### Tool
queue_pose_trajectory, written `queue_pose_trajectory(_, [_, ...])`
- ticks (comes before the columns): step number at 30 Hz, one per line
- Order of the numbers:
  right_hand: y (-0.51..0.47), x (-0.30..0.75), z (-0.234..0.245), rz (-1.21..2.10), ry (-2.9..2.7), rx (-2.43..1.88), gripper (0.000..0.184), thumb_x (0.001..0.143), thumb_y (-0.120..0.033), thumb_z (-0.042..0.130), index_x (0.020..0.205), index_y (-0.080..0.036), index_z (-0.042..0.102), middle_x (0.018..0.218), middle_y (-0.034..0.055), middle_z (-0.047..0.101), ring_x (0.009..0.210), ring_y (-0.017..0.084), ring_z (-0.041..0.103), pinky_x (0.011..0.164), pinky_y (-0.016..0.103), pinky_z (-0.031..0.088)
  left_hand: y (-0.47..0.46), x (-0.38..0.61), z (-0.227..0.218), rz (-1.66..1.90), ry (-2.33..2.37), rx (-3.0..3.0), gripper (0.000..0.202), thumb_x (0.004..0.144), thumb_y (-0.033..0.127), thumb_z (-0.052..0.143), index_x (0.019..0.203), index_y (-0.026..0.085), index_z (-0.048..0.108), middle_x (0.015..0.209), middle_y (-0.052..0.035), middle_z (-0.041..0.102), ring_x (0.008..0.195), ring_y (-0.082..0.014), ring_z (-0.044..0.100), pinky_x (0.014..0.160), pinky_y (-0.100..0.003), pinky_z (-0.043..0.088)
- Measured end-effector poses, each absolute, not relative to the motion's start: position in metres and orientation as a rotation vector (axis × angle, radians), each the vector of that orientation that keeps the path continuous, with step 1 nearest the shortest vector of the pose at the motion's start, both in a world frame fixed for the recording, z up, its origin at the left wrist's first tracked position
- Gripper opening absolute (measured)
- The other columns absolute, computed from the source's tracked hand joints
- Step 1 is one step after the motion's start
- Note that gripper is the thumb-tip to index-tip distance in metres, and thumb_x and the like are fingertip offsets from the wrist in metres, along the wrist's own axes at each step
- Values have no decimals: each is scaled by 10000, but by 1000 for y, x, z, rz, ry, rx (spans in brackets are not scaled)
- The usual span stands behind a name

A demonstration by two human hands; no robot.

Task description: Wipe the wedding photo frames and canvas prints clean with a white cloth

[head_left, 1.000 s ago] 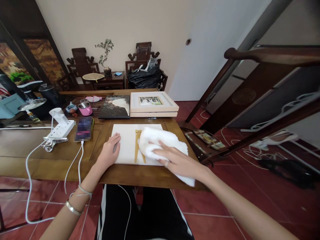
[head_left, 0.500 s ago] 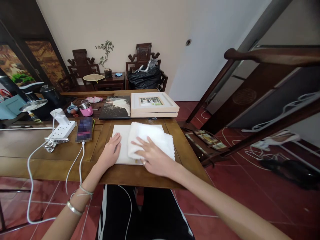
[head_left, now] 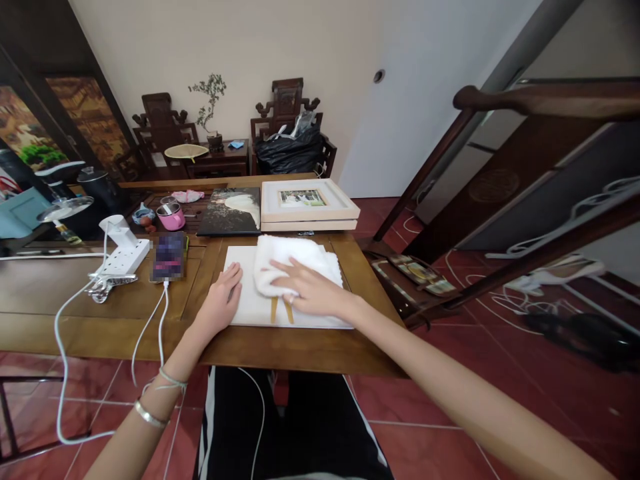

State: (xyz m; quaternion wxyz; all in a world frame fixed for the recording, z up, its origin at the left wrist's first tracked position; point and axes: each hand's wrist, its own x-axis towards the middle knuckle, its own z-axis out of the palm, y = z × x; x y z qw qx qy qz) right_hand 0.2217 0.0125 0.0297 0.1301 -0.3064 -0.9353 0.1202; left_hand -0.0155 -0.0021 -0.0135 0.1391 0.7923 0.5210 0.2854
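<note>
A white flat panel (head_left: 247, 310) with a gold design lies on the wooden table (head_left: 100, 313) in front of me. My right hand (head_left: 310, 290) presses flat on a white towel (head_left: 280, 261) that covers the panel's upper middle; its fingers are stretched out on the cloth. Two gold strips of the design show just below the towel. My left hand (head_left: 220, 303) rests flat on the panel's left edge, fingers extended, holding nothing.
Behind the panel lie a dark picture (head_left: 231, 211) and a stacked cream frame (head_left: 307, 205). A phone (head_left: 169, 257) on a cable, a white power strip (head_left: 123, 257) and a pink pot (head_left: 171, 217) sit at left. A dark wooden rail (head_left: 525, 100) stands at right.
My right hand slid the towel from the panel's right side leftward, then up toward the far edge, baring the gold strips again. The left hand stayed on the panel's left edge.
</note>
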Motion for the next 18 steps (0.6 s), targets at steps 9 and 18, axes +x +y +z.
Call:
queue_pose_trajectory(9, [-2, 204, 30, 203, -2808, -1017, 546, 700, -1, 432, 1194, -136, 622, 1489, 111, 367, 1419, 343, 153, 1084, 665, 179, -2, -16, -14, 822, 1501, 2288, 460, 922, 268, 351, 1298, 71, 530, 1428, -165, 445, 1373, -253, 350, 1145, -462, 256])
queue_pose_trajectory(18, [-67, 220, 40, 431, -2865, -800, 549, 650, -21, 438, 1121, -185, 668, 1480, 63, 391, 1426, 293, 150, 1130, 612, 123, -3, -16, -14, 833, 1475, 2295, 440, 920, 246, 346, 1300, 121, 530, 1426, -144, 461, 1370, -258, 356, 1137, -489, 264])
